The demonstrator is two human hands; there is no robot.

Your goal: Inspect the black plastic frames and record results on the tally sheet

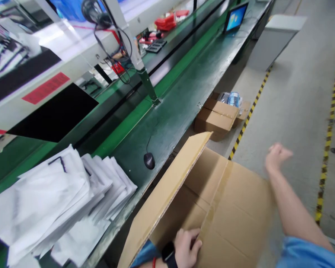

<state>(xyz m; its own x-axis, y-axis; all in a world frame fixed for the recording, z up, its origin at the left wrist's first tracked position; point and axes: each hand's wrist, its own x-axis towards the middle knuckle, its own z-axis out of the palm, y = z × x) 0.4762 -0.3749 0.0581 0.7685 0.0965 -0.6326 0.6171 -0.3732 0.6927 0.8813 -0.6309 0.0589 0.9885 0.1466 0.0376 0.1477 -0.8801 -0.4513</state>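
A left hand [185, 249] is gripping the edge of an open cardboard box [234, 201] beside the counter [167, 137] with curled fingers [191, 234], the light, stiff box seeming easiest to hold by its edges, while the half-curled, empty right hand [277, 156] is hovering over the floor [296, 111].

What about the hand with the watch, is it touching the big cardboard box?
Touching. The head view shows the left hand with its fingers curled against a flap of the cardboard box.
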